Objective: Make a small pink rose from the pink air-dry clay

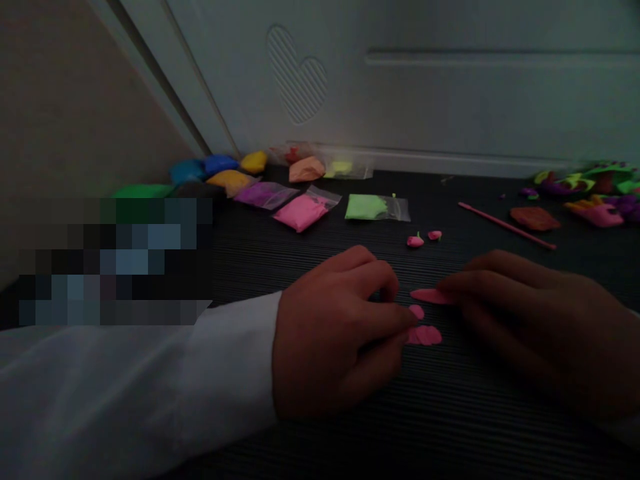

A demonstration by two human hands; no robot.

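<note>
My left hand [343,333] is closed, thumb and finger pinched together at a small pink clay disc [417,311]. Just below the fingertips, a short row of overlapping flat pink clay discs [426,335] lies on the dark ribbed surface; its left end is hidden by the hand. My right hand [545,327] grips a pink plastic modelling tool [431,295], whose pointed blade sticks out leftward above the discs. Beyond the hands sit two small pink clay buds [415,241] with green stems.
Bags of coloured clay, among them pink [301,212], light green [367,207] and purple [257,194], line the back left. A pink stick [505,225] lies beside a brown clay piece [534,218]. Finished-looking clay shapes [595,212] stand far right. Behind rises a white panel [450,100].
</note>
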